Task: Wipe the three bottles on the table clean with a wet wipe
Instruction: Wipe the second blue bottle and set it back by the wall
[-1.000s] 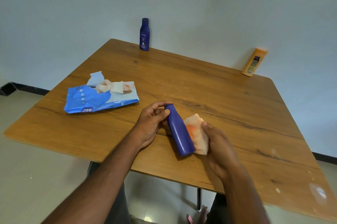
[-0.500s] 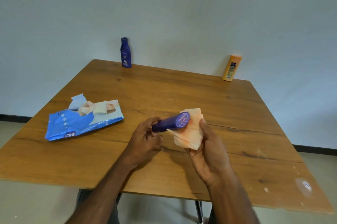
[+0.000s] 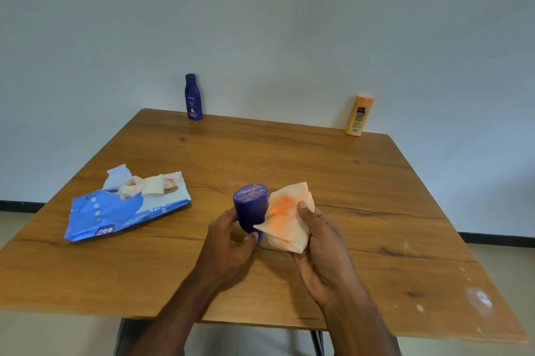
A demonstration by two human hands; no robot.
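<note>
Here, the left hand point(image 3: 228, 237) grips a purple bottle point(image 3: 251, 208) above the table point(image 3: 333, 170); the right hand point(image 3: 321, 242) pinches an orange-stained wet wipe point(image 3: 286, 216) against it — seemingly mid-task, with the blue bottle point(image 3: 193, 97) and orange bottle point(image 3: 359, 115) standing untouched at the far edge.

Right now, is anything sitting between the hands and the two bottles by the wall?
Nothing visible: bare table lies between the hands and both the dark blue bottle and orange bottle. The wipes pack lies off left.
</note>
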